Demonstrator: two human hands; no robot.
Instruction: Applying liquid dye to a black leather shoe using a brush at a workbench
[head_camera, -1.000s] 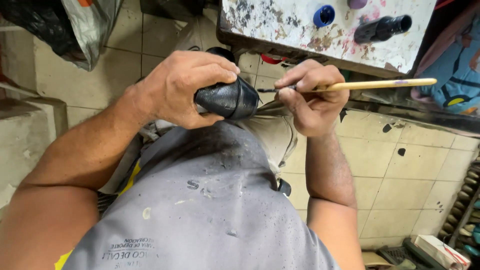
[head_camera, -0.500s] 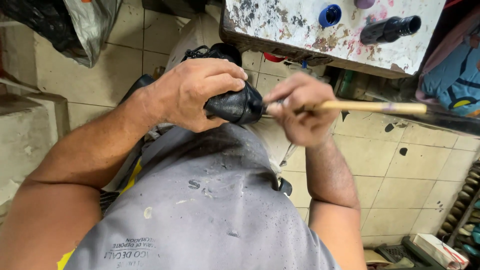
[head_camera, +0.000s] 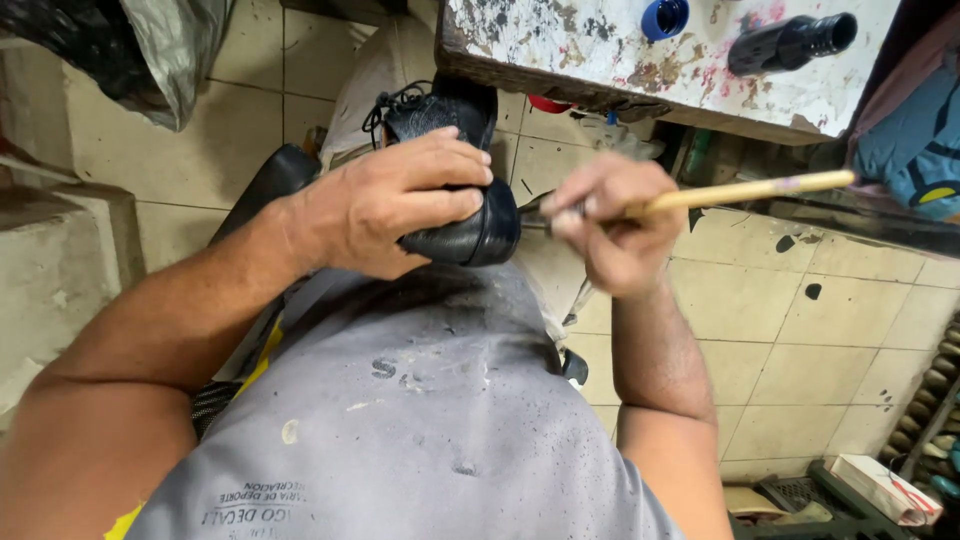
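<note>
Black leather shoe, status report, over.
Left hand grips black leather shoe. Right hand holds wooden-handled brush at its toe. Nothing in the way.

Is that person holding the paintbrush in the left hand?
No, the right hand grips the wooden-handled brush, while the left hand clasps the black shoe.

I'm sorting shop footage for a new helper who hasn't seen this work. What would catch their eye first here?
The eye lands at the centre, where the left hand clasps a black lace-up shoe over the lap. Just right of it, the right hand holds a wooden-handled brush with its tip at the shoe's toe. Above them, a paint-spattered table carries a blue cap and a black bottle.
</note>
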